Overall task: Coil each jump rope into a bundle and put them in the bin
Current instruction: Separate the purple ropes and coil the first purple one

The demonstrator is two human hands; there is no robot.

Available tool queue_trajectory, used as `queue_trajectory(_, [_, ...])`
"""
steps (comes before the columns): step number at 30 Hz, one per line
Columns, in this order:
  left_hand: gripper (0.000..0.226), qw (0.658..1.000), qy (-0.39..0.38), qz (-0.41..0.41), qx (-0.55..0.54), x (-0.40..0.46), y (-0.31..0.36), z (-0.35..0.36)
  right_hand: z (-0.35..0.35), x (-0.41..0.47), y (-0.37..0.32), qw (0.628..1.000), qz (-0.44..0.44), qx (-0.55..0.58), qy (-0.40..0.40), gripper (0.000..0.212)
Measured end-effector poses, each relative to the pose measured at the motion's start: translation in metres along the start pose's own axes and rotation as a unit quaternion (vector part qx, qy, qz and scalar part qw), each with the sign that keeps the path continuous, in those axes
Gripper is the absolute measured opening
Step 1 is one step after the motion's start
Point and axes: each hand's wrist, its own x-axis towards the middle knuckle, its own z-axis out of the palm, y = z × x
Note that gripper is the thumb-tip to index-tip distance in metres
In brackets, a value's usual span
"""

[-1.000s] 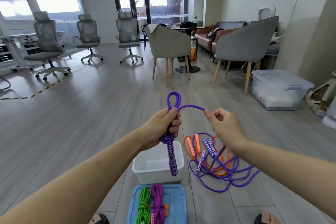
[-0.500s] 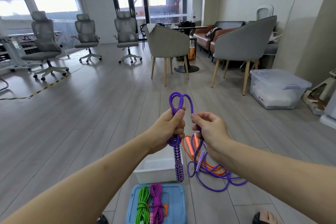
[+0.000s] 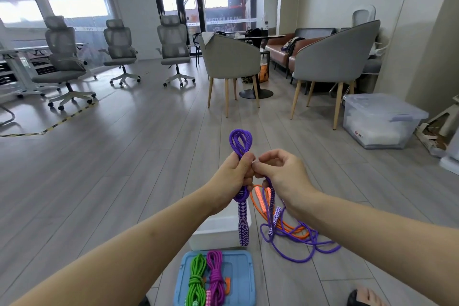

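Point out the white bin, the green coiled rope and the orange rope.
white bin point(image 3: 213, 231), head view, on its near wall.
green coiled rope point(image 3: 197, 278), head view, mid-bundle.
orange rope point(image 3: 295, 230), head view, a strand on the floor.

No legible wording anywhere. Pale lettering across a dark red banner point(image 3: 224, 19) behind the glass doors point(image 3: 177, 7), too blurred to make out. Small white sign strip on a door pane point(image 3: 193, 24), characters unreadable. Red-and-dark sticker point(image 3: 358, 133) on the front of the clear storage box point(image 3: 380, 120), too small to decipher. Printed pattern on the orange bag point(image 3: 263, 72) under the round table, no readable text. White diamond pattern, not lettering, on the purple jump rope handle point(image 3: 243, 223).
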Motion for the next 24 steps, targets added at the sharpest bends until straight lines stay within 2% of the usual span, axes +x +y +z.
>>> queue_trajectory(5, [0.028, 0.987, 0.161, -0.014, 0.012, 0.012, 0.001, -0.003, 0.010, -0.008, -0.003, 0.999, 0.016, 0.020, -0.048, 0.013])
queue_trajectory(6, [0.029, 0.982, 0.188, -0.021, -0.020, 0.015, 0.003, -0.005, 0.011, -0.009, -0.003, 0.997, 0.019, 0.019, -0.068, 0.012])
queue_trajectory(9, [0.032, 0.949, 0.229, -0.029, -0.216, 0.026, 0.011, -0.013, 0.012, -0.012, 0.001, 0.989, 0.021, -0.025, -0.144, 0.006])
queue_trajectory(12, [0.029, 0.915, 0.233, -0.012, -0.328, 0.031, 0.019, -0.023, 0.008, -0.016, 0.008, 0.969, -0.003, -0.109, -0.223, 0.008])
queue_trajectory(16, [0.037, 0.903, 0.230, -0.011, -0.362, 0.034, 0.026, -0.037, -0.002, -0.018, 0.009, 0.917, -0.035, -0.243, -0.314, 0.019])
queue_trajectory(18, [0.038, 0.904, 0.216, -0.015, -0.368, 0.032, 0.028, -0.043, -0.009, -0.015, 0.006, 0.898, -0.032, -0.273, -0.342, 0.023])
queue_trajectory(20, [0.038, 0.907, 0.188, -0.021, -0.375, 0.029, 0.030, -0.050, -0.018, -0.011, 0.005, 0.887, -0.043, -0.304, -0.344, 0.022])
queue_trajectory(22, [0.037, 0.921, 0.148, -0.034, -0.359, 0.024, 0.031, -0.053, -0.027, -0.004, 0.007, 0.888, -0.067, -0.332, -0.310, 0.018])
queue_trajectory(24, [0.036, 0.954, 0.123, -0.056, -0.269, 0.020, 0.031, -0.051, -0.032, 0.002, 0.007, 0.899, -0.109, -0.340, -0.252, 0.015])
